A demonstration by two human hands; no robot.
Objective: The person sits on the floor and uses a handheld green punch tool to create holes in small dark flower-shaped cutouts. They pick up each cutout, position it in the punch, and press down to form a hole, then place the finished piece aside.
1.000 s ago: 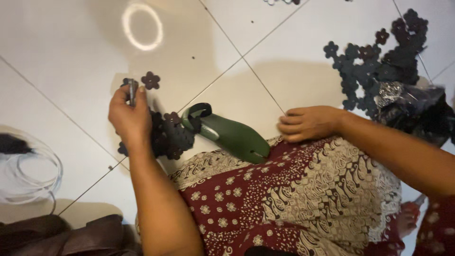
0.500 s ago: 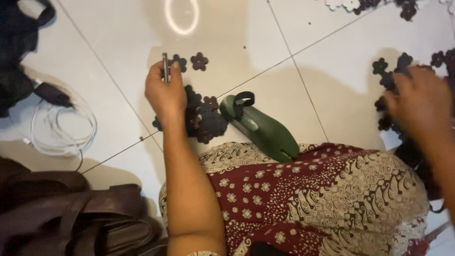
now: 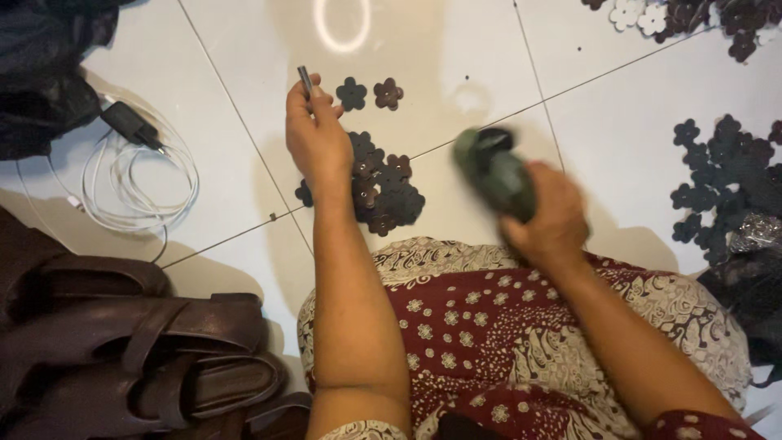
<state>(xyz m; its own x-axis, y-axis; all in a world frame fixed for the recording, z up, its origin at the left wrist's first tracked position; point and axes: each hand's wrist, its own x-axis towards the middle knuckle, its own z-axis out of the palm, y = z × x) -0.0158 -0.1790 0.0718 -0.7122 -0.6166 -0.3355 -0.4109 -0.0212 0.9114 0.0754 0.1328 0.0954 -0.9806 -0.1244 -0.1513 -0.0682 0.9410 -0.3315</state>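
My left hand (image 3: 316,137) holds a thin metal punch rod (image 3: 305,82) upright over the white tiled floor (image 3: 228,57). A pile of dark flower-shaped cutouts (image 3: 383,189) lies just right of that hand, and two single flower pieces (image 3: 369,94) lie above it. My right hand (image 3: 552,218) grips a dark green hammer-like tool (image 3: 493,169), lifted off the floor and blurred by motion. My lap is covered by a red and cream patterned cloth (image 3: 505,334).
A white cable with a black charger (image 3: 134,171) lies at the left. Brown sandals (image 3: 138,350) sit at the lower left, a dark bag (image 3: 41,73) at the upper left. More dark flower pieces (image 3: 729,175) are heaped at the right and along the top right (image 3: 692,15).
My right hand came back from the flower heap at the right and picked the green tool up off the floor. My left hand kept the rod upright.
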